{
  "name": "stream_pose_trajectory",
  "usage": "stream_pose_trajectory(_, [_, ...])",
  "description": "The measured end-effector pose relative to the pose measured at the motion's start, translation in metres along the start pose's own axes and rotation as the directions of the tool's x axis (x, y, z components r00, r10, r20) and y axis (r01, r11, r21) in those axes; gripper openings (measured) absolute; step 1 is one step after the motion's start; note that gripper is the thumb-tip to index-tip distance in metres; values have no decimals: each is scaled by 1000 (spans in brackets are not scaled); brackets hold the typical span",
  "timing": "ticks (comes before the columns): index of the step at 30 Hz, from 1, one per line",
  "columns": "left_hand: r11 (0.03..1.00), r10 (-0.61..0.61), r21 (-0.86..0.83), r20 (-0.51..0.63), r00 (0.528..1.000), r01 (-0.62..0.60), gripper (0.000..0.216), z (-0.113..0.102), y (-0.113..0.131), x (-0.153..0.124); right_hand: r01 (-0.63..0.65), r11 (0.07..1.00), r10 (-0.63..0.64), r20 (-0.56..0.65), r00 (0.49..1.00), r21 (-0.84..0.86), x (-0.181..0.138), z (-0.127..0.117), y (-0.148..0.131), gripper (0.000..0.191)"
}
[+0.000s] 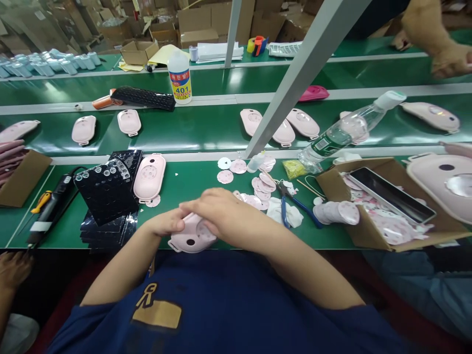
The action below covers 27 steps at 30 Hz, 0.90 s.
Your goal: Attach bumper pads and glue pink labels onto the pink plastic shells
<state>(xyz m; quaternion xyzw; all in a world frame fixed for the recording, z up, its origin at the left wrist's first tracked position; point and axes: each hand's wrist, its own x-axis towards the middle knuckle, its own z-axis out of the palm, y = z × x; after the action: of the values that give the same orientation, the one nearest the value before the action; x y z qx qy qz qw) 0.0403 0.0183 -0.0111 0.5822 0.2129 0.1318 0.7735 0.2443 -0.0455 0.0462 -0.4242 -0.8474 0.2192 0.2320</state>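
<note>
A pale pink plastic casing (188, 239) with a dark oval spot and a round recess is at the bench's near edge, close to my body. My left hand (167, 222) grips its left side, thumb on the top face. Over its far right part curves my right hand (224, 214), fingers bent down onto it and hiding much of the recess. Another pink casing (149, 177) rests to the left beside black sheets (106, 191). Beyond my right hand are several round printed discs (262, 186), a small clear bottle (255, 162) and blue-handled pliers (283, 206).
A cardboard box (368, 226) holding printed pieces and a phone (393, 194) stands right. A water bottle (337, 132) leans near a grey post (295, 83). Pink casings (84, 130) lie on the green conveyor (206, 128). A glue bottle (179, 81) stands behind. Another person's hand (452, 59) is upper right.
</note>
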Motion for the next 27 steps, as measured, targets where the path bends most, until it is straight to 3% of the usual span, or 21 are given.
stream_pose_trajectory(2, [988,15,-151,-129,992,-35,90,8,-11,-5,-54,998,57,-240,969,16,-1,1,3,55])
stream_pose_trajectory(4, [968,6,-238,-308,951,-83,97,15,-19,-9,-82,992,119,-453,884,99,-5,2,7,54])
stream_pose_trajectory(7, [960,57,-216,-475,878,-179,99,26,-23,-11,-98,941,278,-578,767,323,-14,16,14,65])
stream_pose_trajectory(9, [959,101,-176,-516,851,-221,98,32,-21,-10,-95,851,393,-505,768,517,-20,33,16,76])
stream_pose_trajectory(13, [963,143,-108,-565,813,-245,93,42,-15,-10,-104,620,461,-254,850,778,-25,64,11,93])
stream_pose_trajectory(18, [974,146,-49,-609,780,-221,84,43,-17,-13,-125,639,477,-263,839,759,-25,67,2,87])
stream_pose_trajectory(27, [991,125,42,-670,731,-131,71,41,-17,-22,-110,532,443,-166,881,840,-19,71,11,84])
